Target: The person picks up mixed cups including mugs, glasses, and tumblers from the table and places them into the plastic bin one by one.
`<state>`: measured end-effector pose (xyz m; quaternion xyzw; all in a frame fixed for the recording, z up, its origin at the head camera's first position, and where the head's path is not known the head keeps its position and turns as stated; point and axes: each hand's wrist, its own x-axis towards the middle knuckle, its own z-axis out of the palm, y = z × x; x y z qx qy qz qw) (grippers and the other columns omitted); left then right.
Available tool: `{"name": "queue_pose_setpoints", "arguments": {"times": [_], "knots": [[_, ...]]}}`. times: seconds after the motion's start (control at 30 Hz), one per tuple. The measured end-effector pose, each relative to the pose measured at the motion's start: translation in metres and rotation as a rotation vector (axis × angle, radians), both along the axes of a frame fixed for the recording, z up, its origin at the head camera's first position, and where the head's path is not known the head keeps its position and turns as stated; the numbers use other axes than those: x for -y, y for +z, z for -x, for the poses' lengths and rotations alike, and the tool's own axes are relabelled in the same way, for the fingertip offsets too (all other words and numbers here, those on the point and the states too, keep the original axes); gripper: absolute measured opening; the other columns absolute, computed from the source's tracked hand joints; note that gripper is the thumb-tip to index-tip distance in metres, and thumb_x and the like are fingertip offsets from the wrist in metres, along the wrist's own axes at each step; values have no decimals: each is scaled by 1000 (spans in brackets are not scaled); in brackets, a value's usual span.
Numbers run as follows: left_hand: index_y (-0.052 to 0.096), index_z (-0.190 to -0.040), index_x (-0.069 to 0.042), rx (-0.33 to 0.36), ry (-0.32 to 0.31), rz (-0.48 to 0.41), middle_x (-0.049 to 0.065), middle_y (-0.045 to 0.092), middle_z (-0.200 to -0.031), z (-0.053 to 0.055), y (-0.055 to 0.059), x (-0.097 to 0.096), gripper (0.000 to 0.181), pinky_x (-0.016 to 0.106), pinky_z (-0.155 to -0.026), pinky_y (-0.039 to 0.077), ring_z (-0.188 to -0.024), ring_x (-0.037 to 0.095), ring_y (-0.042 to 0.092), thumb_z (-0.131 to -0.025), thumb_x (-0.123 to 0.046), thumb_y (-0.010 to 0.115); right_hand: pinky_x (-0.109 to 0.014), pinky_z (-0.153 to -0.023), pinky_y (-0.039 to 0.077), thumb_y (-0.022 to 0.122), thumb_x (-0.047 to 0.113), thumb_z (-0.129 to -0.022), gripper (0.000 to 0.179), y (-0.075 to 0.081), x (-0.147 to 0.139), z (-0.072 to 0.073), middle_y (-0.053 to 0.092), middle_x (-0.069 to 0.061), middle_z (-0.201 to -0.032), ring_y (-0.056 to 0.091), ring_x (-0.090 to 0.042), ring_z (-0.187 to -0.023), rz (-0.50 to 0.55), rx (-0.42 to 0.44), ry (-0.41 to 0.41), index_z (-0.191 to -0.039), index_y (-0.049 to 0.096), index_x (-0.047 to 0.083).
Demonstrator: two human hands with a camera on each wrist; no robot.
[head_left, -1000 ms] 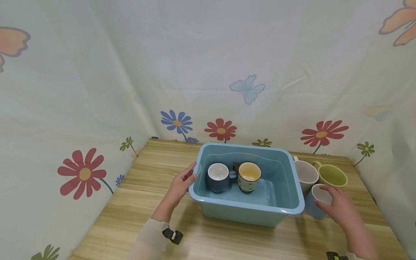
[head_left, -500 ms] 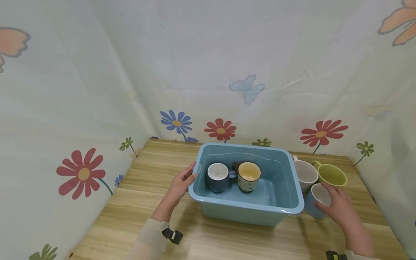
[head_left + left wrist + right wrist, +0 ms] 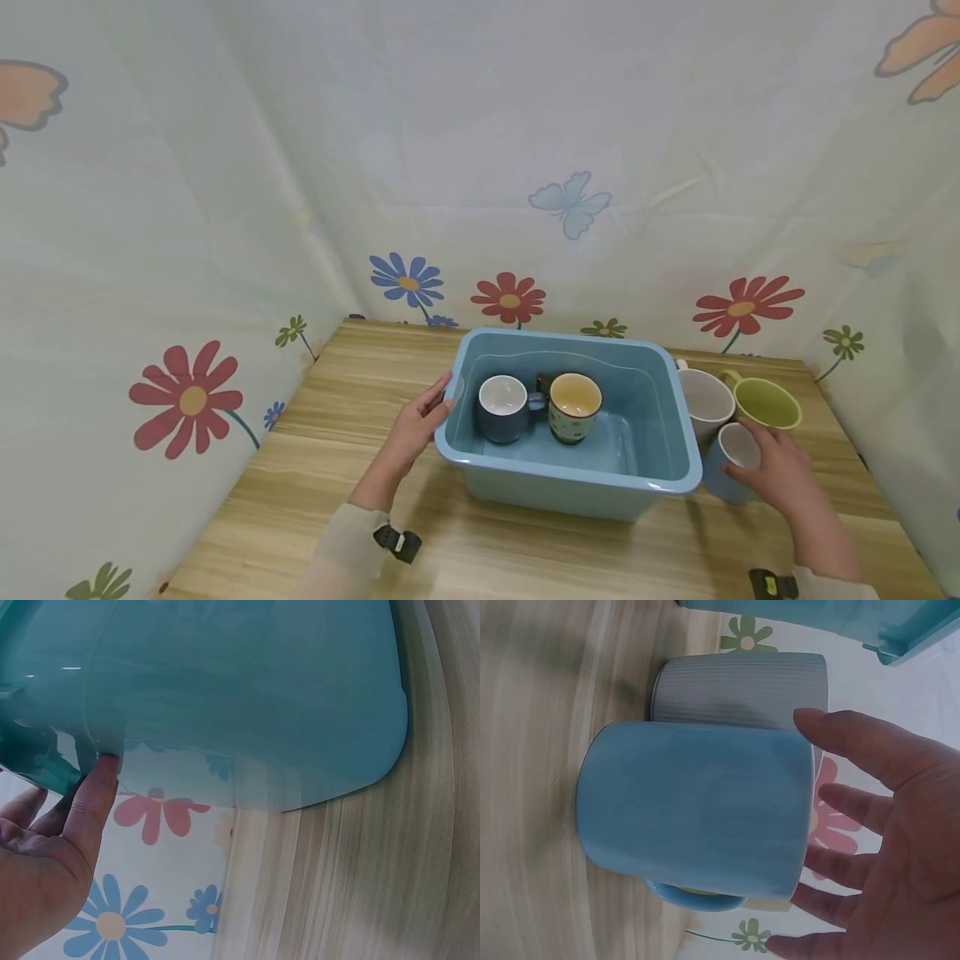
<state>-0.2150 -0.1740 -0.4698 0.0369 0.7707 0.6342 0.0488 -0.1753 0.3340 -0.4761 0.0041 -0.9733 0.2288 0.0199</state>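
Note:
A light blue plastic tub [image 3: 570, 473] stands on the wooden table. In it sit upright a dark blue mug [image 3: 503, 423] with white inside and a patterned mug [image 3: 572, 423] with yellow inside. At the tub's left rim my left hand [image 3: 408, 429] holds on, thumb at the rim and fingers against the outside wall [image 3: 225, 690]. My right hand [image 3: 783, 475] spans the rim of a light blue mug [image 3: 697, 810], thumb on one side, fingers across. This mug stands upright on the table; the right wrist view shows its handle at the lower side.
Behind the light blue mug stand a grey-white ribbed mug [image 3: 707, 398], close to the tub's right side, and a yellow-green mug [image 3: 768, 406]. Bare wooden table [image 3: 360, 392] extends left of the tub. A flower-printed cloth [image 3: 450, 167] hangs behind and at the sides.
My right hand has shifted very slightly left over the light blue mug. My left hand, the tub and the mugs stay where they were.

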Motion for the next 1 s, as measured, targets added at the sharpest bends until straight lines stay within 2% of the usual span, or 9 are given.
{"name": "queue_pose_setpoints", "arguments": {"times": [0.27, 0.63, 1.0], "knots": [[41, -158, -16, 16, 8, -6, 17, 43, -161, 1, 2, -1, 54, 48, -99, 59, -141, 38, 53, -105, -19, 53, -79, -103, 31, 77, 22, -84, 78, 7, 4, 2, 33, -52, -139, 34, -70, -125, 2, 88, -51, -141, 38, -14], [40, -158, -14, 8, 10, 5, 18, 41, -162, -1, 2, -1, 55, 48, -97, 59, -140, 41, 52, -105, -19, 53, -80, -99, 36, 75, 26, -86, 80, 11, 8, 4, 29, -50, -142, 32, -71, -125, 41, 187, -137, -145, 36, -11], [40, -158, -15, 14, 3, -5, 17, 40, -163, 0, 1, 0, 56, 52, -101, 57, -143, 41, 50, -104, -19, 54, -79, -101, 32, 78, 21, -83, 88, 7, 8, 6, 25, -51, -143, 32, -71, -125, 54, 182, -122, -149, 28, -10]]}}
